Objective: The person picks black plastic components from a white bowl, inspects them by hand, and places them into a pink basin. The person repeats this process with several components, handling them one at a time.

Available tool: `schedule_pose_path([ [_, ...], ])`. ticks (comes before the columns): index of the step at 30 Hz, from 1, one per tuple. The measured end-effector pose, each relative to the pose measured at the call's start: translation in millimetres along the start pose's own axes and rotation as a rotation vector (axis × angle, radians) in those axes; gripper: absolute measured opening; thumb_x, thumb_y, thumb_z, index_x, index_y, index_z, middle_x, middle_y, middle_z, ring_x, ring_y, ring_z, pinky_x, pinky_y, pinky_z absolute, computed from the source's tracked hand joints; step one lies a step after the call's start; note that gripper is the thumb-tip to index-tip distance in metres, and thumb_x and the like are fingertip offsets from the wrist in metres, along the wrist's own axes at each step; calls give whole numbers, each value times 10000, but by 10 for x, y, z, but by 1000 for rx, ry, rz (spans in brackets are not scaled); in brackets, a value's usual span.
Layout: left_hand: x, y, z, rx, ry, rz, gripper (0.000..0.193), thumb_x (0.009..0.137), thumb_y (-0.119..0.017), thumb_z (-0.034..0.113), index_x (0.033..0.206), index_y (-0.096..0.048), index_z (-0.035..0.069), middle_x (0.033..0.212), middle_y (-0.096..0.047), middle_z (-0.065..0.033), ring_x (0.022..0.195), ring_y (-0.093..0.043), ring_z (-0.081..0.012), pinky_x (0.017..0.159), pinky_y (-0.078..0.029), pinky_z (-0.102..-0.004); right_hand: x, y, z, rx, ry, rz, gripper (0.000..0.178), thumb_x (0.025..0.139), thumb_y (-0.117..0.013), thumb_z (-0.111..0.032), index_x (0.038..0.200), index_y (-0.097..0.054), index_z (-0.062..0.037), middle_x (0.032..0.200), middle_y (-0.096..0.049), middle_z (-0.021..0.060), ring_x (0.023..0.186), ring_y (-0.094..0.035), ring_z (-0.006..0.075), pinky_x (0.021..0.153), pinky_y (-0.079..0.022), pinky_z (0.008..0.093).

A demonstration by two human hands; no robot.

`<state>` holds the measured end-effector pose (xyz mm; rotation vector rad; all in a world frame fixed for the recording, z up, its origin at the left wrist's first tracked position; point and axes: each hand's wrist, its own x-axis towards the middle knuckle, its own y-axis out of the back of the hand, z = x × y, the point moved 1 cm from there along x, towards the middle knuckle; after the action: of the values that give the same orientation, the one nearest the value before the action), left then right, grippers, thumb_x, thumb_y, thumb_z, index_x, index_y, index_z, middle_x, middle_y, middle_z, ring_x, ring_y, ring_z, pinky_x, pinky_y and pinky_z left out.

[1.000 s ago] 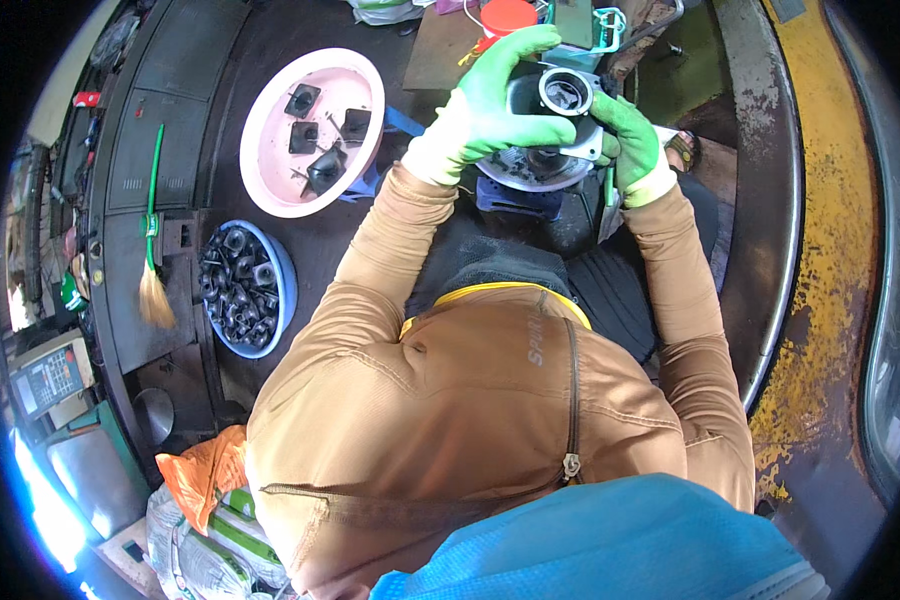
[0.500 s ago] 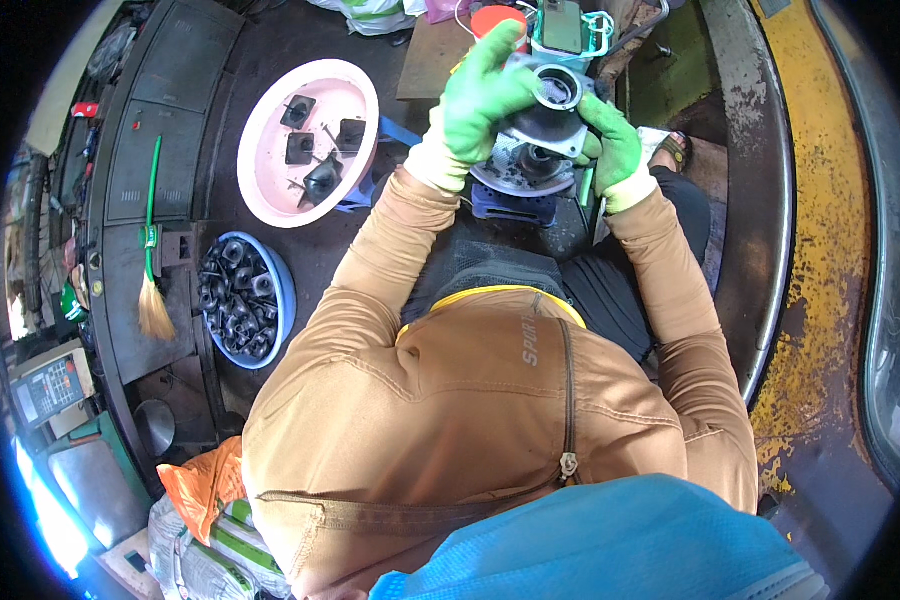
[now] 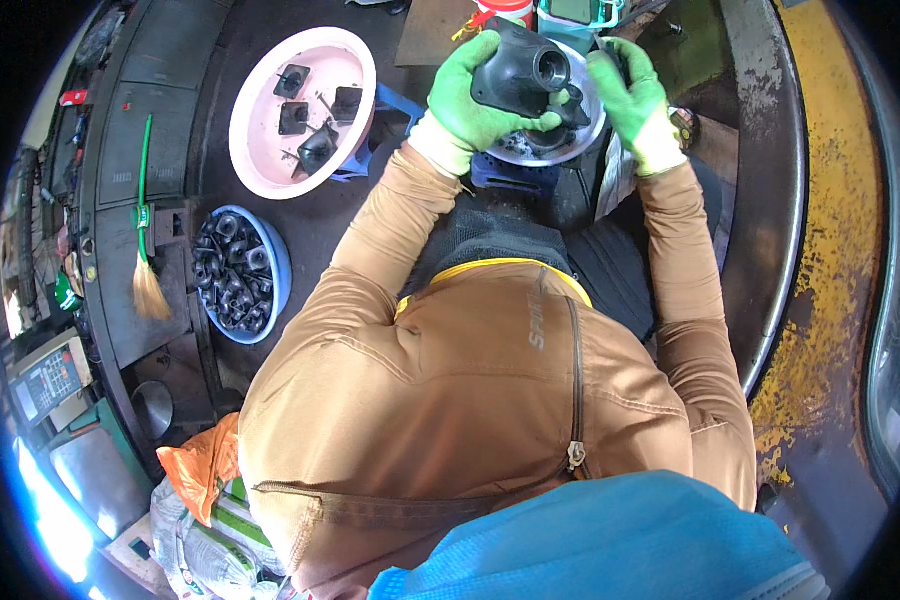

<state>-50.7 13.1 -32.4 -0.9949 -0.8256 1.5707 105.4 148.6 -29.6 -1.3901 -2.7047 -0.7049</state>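
Observation:
My left hand (image 3: 463, 105), in a green glove with a pale cuff, grips a black moulded rubber part (image 3: 510, 68) that has a square flange and a round, open collar facing right. The part is held tilted above a white bowl (image 3: 592, 135), in which other black pieces (image 3: 540, 138) lie. Just right of the part is my right hand (image 3: 630, 98), gloved the same way and apart from it. Its fingers are curled around something dark and narrow, mostly hidden by the glove.
A pink basin (image 3: 250, 150) with several black rubber parts stands left, beside a blue stool (image 3: 395, 105). Nearer is a blue tub (image 3: 282, 285) full of black parts. A red-and-white container (image 3: 510, 8) and teal basket (image 3: 545, 25) stand beyond my hands. A yellow metal edge (image 3: 830, 200) rises right.
My left hand has tilted the rubber part, turning its collar from upward to rightward. My right hand has come off the part and moved slightly right and up.

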Motion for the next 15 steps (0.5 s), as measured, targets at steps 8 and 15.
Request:
schedule_pose_path([
  [8, -242, -55, 101, 238, 114, -78, 575, 904, -534, 480, 1355, -453, 133, 1223, -571, -175, 1086, -594, -358, 755, -533, -610, -52, 155, -112, -192, 549, -353, 253, 912, -586, -182, 1120, -652, -52, 1041, -681, 121, 956, -664, 281, 818, -528, 350],
  [15, -272, -156, 6, -107, 296, -100, 563, 921, -472, 536, 1264, -498, 91, 1170, -602, -197, 832, -656, -421, 476, -580, -511, -41, 142, -132, -238, 647, -416, 279, 900, -597, -208, 1128, -660, -61, 994, -695, 120, 891, -678, 284, 769, -538, 350],
])
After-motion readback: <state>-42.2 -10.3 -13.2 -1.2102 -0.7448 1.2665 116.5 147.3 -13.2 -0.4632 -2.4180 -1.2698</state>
